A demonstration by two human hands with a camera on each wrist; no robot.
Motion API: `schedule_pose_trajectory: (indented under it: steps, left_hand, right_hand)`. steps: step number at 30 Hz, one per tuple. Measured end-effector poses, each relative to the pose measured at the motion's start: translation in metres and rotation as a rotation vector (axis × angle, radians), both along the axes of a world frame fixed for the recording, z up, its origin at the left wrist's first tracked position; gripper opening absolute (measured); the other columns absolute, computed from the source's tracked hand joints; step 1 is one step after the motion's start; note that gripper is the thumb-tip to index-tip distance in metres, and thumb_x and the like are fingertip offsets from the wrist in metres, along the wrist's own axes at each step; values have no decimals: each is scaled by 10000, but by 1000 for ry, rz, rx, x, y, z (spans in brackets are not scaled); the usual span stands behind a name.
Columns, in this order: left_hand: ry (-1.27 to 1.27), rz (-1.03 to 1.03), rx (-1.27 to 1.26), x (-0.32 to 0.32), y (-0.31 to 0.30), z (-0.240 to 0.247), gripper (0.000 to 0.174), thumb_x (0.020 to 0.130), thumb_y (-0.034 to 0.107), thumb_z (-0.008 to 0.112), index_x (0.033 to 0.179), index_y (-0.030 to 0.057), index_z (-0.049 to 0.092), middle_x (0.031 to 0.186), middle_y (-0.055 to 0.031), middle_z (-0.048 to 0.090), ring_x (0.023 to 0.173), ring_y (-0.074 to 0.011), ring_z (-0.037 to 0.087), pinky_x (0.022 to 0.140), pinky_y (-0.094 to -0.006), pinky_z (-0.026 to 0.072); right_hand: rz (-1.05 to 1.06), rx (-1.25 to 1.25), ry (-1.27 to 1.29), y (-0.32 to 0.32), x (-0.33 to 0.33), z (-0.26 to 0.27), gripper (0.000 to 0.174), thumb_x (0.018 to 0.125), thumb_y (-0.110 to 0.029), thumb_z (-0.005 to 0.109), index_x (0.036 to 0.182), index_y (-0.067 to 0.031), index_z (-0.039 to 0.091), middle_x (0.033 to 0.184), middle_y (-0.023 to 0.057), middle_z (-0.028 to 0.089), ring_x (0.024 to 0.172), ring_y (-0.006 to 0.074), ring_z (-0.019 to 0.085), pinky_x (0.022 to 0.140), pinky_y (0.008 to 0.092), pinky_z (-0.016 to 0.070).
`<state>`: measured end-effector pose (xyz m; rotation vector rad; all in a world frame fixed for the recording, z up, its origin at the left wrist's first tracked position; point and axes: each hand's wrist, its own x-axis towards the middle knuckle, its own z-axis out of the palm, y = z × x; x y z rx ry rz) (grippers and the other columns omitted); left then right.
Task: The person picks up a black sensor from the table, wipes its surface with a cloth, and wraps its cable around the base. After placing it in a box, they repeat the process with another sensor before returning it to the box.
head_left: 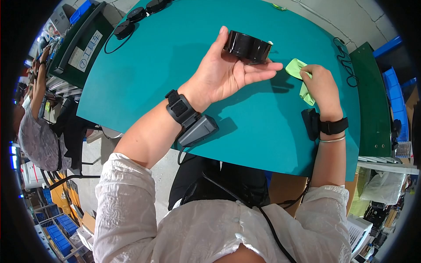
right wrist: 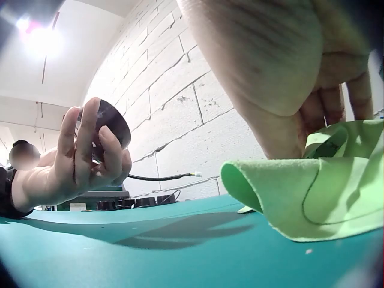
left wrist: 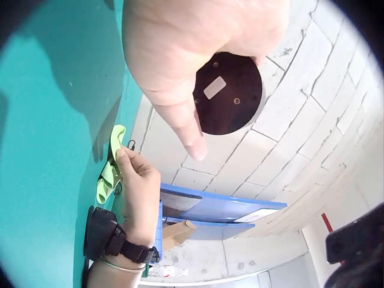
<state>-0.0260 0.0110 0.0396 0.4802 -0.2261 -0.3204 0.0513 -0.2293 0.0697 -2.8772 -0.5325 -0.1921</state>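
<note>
Left hand (head_left: 222, 75) grasps black cylinder (head_left: 247, 47), raised above table (head_left: 147, 90), toward far edge. Right hand (head_left: 323, 87) pinches green cloth (head_left: 294, 67) nearer right edge. Cylinder left of cloth, gap between them.

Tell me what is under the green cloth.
Below the green cloth, pinched by the right hand, is the teal table. The patch directly underneath is covered, so I cannot tell whether anything else lies there.

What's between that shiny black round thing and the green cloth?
In the head view, fingertips of the person's left grip lie between the black cylinder and green cloth, with teal tabletop showing beneath.
</note>
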Motion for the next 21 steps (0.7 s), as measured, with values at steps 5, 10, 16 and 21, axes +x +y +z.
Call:
schedule_pose_trajectory:
  steps: [5, 10, 16, 21]
  left_hand:
    - [-42, -20, 71, -1, 3, -3, 825, 958, 638, 196, 1417, -41, 281, 1284, -310, 453, 1179, -456, 524, 964, -495, 517]
    - [-118, -185, -46, -1, 4, -3, 738, 980, 586, 196, 1450, 23, 282, 1288, -304, 456, 1025, -438, 582, 793, -495, 569]
    - [-142, -141, 102, -5, -2, -4, 653, 990, 529, 268, 1466, 82, 294, 1380, -303, 391, 938, -419, 587, 631, -445, 564]
    - [-232, -172, 159, -3, -2, -3, 665, 987, 532, 288, 1437, 45, 342, 1439, -286, 341, 963, -411, 587, 652, -447, 572]
  right_hand:
    - [5, 1, -4, -1, 0, -1, 229, 836, -173, 605, 980, -33, 715, 919, 180, 677, 850, 336, 647, 749, 410, 521]
    - [6, 0, -4, -3, 2, -3, 225, 827, -169, 622, 983, -35, 714, 927, 176, 678, 854, 332, 648, 749, 407, 522]
    - [35, -4, -26, -5, 3, -5, 227, 830, -175, 627, 984, -30, 709, 958, 177, 675, 896, 328, 641, 781, 406, 513]
    - [34, -19, -26, -4, 2, -4, 233, 835, -184, 629, 994, -34, 708, 965, 171, 675, 925, 322, 636, 796, 409, 507]
